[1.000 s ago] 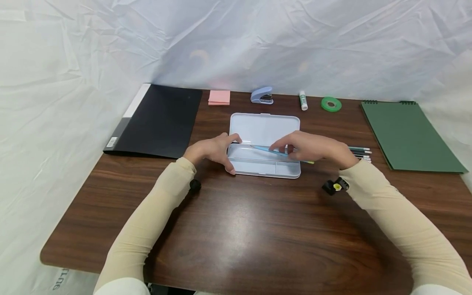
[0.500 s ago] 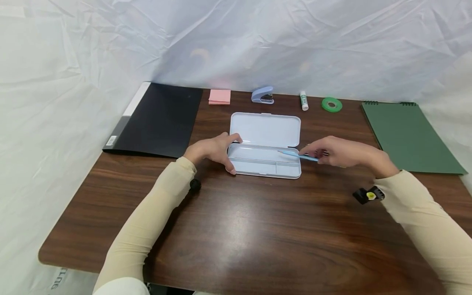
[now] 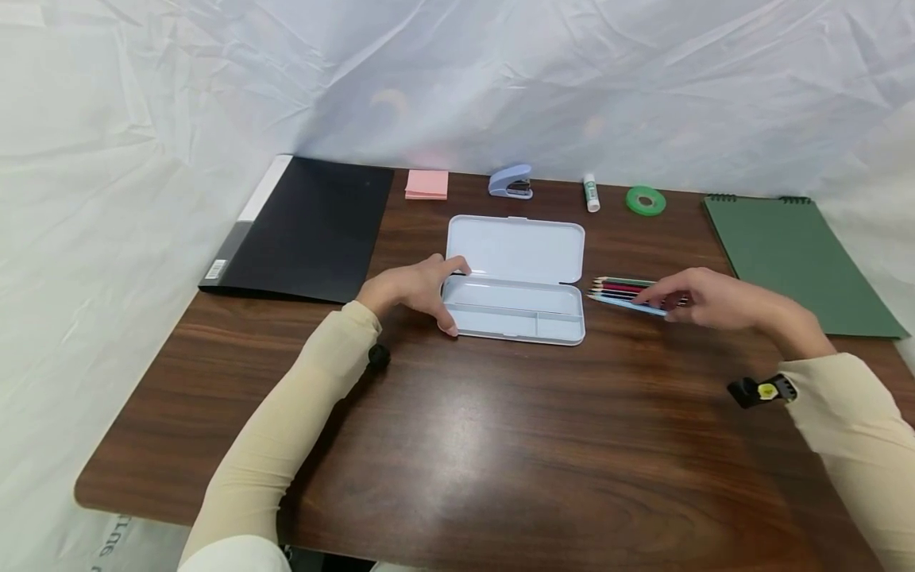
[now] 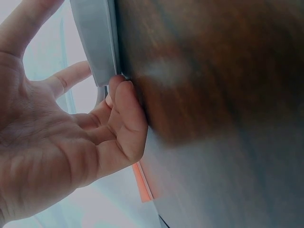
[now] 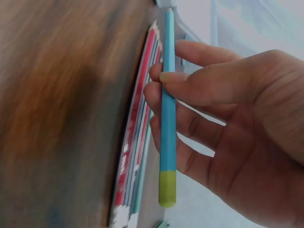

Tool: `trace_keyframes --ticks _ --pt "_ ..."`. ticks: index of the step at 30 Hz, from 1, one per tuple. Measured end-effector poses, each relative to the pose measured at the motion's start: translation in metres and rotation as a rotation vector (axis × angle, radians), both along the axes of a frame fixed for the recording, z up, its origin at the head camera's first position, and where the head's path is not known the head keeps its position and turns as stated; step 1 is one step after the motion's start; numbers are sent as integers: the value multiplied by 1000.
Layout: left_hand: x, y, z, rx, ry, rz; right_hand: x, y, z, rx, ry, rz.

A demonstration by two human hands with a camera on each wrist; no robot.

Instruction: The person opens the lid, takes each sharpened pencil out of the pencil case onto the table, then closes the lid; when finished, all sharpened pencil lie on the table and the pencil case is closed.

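Note:
A white pencil case [image 3: 515, 250] lies unfolded on the table in the head view, lid tipped back and its compartments bare. My left hand [image 3: 415, 290] holds its left end, thumb at the front corner and index finger by the hinge. My right hand [image 3: 725, 302] pinches a light blue pencil [image 5: 168, 123] with a yellow-green end between thumb and fingers. That pencil is close over a row of several pencils [image 3: 608, 287] to the right of the case. Red and green ones show in the right wrist view, where the other fingers are behind the blue pencil.
A black folder [image 3: 307, 230] lies at the left and a green spiral sketchbook [image 3: 801, 266] at the right. Along the back are pink sticky notes [image 3: 426, 184], a light blue stapler [image 3: 511, 183], a glue stick [image 3: 591, 193] and green tape [image 3: 646, 201].
My right hand has carried the blue pencil from over the pencil case rightward to the row of pencils. My left hand has stayed on the case.

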State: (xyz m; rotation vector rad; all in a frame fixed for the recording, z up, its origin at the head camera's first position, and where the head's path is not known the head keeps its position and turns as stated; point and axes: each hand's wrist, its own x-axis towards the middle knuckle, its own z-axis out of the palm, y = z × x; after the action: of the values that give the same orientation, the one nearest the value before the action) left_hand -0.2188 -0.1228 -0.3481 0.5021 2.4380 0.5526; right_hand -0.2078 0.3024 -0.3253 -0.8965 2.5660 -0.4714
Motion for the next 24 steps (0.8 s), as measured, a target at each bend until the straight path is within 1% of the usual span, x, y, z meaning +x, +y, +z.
trace_keyframes --ticks 4,12,15,18,24 --pt "0 0 1 0 -1 1 0 7 -5 12 7 -35" --pt "1 1 1 0 -9 3 -1 9 -14 53 49 -68" --pt "1 1 1 -2 -7 1 0 7 -17 70 71 -83" --pt "0 1 1 -7 -5 2 2 6 -21 63 99 -96" --pt "0 1 2 -4 -6 4 6 5 -28 56 176 -99"
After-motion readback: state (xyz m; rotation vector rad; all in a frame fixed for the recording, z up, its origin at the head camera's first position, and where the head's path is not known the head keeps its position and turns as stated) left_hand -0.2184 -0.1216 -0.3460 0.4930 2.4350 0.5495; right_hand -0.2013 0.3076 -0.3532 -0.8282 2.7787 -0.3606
